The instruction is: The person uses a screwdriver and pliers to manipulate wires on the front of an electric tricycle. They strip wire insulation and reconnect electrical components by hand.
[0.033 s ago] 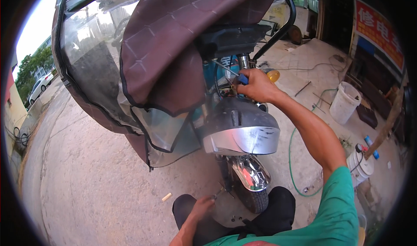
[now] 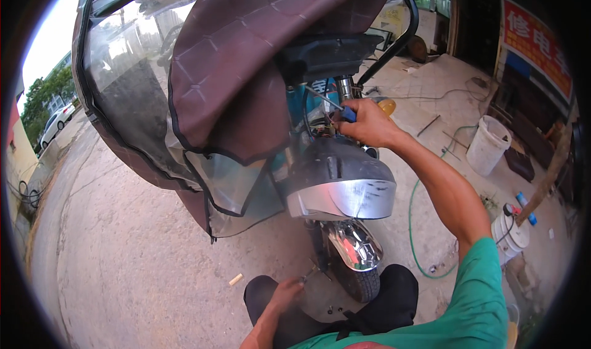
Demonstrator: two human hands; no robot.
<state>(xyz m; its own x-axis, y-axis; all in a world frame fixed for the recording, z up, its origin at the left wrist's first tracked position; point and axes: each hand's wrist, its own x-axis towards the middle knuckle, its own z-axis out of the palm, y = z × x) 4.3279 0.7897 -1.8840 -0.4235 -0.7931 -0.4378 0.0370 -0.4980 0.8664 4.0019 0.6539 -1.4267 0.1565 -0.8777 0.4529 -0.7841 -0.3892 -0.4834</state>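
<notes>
Blue-handled screwdriver (image 2: 349, 114) slightly rightward of before, in the firm grip of the right hand (image 2: 371, 125); left hand (image 2: 286, 295), hold unclear.

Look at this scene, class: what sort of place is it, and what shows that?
Probably the outdoor area of a roadside vehicle workshop: a vehicle has wiring exposed at its front, the right hand holds a screwdriver, and a green hose lies on the ground.

The right arm (image 2: 440, 183) reaches forward, bent at the elbow, the right hand (image 2: 368, 124) curled in a grip, while the left hand (image 2: 287, 293) sits low by the left knee (image 2: 260, 285), apparently half-closed.
</notes>
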